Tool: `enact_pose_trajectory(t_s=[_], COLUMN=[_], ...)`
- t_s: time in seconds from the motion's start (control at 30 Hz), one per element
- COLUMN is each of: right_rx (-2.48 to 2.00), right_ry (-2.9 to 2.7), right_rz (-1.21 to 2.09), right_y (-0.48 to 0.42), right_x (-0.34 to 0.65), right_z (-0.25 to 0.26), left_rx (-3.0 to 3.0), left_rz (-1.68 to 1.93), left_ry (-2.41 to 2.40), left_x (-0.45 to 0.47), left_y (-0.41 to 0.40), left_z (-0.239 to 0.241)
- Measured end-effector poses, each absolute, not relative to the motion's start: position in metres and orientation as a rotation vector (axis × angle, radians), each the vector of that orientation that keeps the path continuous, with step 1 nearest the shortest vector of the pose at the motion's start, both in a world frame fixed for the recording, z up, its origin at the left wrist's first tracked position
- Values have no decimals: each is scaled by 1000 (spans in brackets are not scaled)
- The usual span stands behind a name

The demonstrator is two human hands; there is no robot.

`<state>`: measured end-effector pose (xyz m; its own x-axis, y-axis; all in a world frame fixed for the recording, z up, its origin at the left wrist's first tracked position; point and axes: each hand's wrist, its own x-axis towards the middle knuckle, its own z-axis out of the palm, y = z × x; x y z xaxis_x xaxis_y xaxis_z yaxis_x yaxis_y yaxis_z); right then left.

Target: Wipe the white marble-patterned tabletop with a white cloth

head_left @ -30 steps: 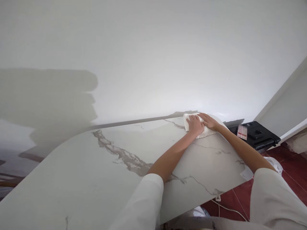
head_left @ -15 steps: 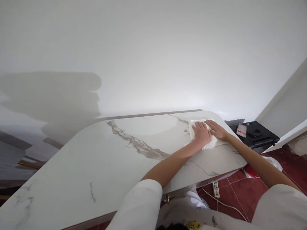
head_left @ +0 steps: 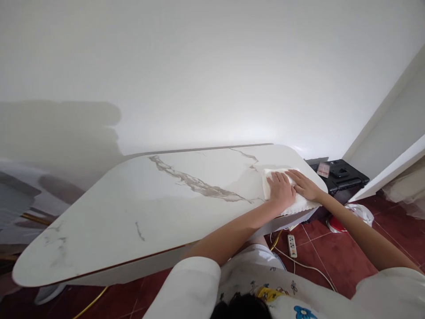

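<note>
Head view: a white cloth [head_left: 292, 201], folded and soft-edged with a slightly scalloped near border, lay flat on the right end of the desk [head_left: 159, 208], close to its rounded near-right edge. The desk top was white with grey-brown veining that ran across its middle. The left hand [head_left: 281, 193] rested palm down on the cloth, fingers extended and close together, forearm stretched out from a white short sleeve. The right hand [head_left: 303, 184] lay palm down just beside it, on the cloth's far right part, fingers spread slightly and pointing left toward the left hand. The two hands were side by side and appeared to touch; both pressed flat on the cloth and neither gripped it. Much of the cloth was covered by the hands, so its full outline could not be made out. Beyond the desk's right end sat a black case [head_left: 338, 177] with a blurred label. A white power strip [head_left: 291, 246] and its cable lay on the red tiled floor [head_left: 332, 261], partly hidden under the desk edge.
</note>
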<state>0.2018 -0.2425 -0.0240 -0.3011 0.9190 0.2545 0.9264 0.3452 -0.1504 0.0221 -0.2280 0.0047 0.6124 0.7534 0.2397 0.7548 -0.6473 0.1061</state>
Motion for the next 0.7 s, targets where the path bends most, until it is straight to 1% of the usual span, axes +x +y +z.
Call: enact_pose_trajectory(t_s=[0.23, 0.4, 0.53, 0.7], right_rx=[-1628, -1618, -1587, -1580], right_ry=[-2296, -2289, -2298, -2303], right_rz=[-93, -65, -19, 1], right_y=[-237, -221, -190, -137], right_x=[166, 138, 133, 138], right_z=[-29, -32, -30, -25], left_rx=[-2805, -2761, -2723, -2708], left_rz=[-383, -303, -294, -385], left_ry=[-1317, -1346, -1373, -1402], left_x=[-11, -40, -41, -35], left_y=[-227, -218, -191, -141], left_z=[5, 10, 9, 7])
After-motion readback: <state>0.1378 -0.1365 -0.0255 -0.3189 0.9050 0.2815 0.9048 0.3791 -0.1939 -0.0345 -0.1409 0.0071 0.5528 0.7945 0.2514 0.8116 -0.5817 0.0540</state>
